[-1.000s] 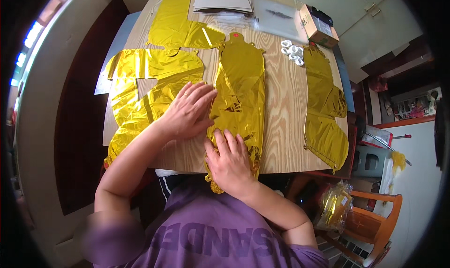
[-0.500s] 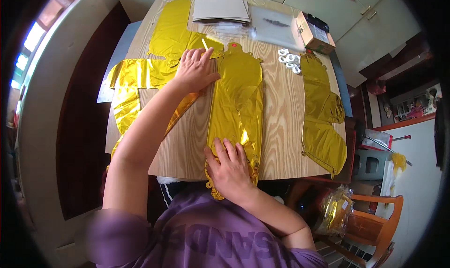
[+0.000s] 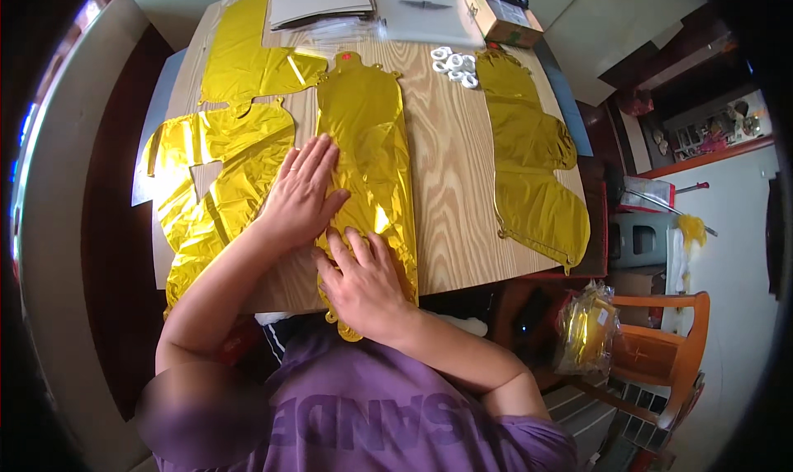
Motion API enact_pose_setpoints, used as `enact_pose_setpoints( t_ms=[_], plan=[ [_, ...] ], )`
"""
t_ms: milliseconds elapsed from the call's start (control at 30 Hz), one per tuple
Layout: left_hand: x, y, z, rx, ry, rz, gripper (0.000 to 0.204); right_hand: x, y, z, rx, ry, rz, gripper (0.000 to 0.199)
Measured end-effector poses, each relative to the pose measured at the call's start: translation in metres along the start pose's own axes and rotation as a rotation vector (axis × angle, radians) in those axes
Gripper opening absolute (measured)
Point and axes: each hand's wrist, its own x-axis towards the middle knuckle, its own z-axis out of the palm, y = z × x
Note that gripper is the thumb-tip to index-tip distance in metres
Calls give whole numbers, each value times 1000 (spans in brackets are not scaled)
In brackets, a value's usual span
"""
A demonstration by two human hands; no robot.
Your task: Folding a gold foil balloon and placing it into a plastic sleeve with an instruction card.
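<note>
Hands are resting on a long gold foil piece (image 3: 363, 100), which is lying lengthwise on the tabletop (image 3: 450, 191), its lower tip projecting past the near edge. As far as can be judged, flattening is partly done: the upper length is lying fairly smooth, while the middle and lower parts are showing creases. Left hand (image 3: 301, 195): open, fingers straight and close together, thumb apart, fingertips and thumb touching the piece's left margin. Right hand (image 3: 363, 282): open, fingers spread and slightly bent, pressing over the lower part; neither hand is visibly gripping. At left, an upper foil piece (image 3: 235, 55) and a lower, creased foil piece (image 3: 239, 137) are lying close together; at right, a separate foil piece (image 3: 537, 195) is lying untouched. White rolls (image 3: 454, 66) are sitting beside its upper end.
</note>
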Motion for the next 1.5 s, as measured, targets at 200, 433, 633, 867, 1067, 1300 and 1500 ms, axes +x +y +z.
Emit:
enact_pose_setpoints(
  t_ms=[200, 433, 633, 867, 1067, 1300, 1500],
  plan=[
    [-5, -3, 10, 95, -65, -36, 73, -9, -4, -3, -23, -13, -3, 43],
    [-5, -2, 9, 108, -71, -50, 75, -22, 38, -49, 21, 98, 88, 46],
    [-7, 6, 5, 79, -25, -39, 75, -46, 74, -45, -164, 1, 119, 48],
    [5, 45, -16, -32, -163, 180, 70, -48, 76, -42, -211, -19, 97, 42],
    [18, 57, -1, -100, -245, 447, 64, -47, 77, -42, -262, -19, 61, 39],
    [55, 40, 11, -29, -193, 406, 65, -45, 78, -48, -177, -73, 66, 43],
    [100, 7, 27, 64, -180, 320, 65, -46, 80, -50, -110, -73, 61, 47]
  ],
)
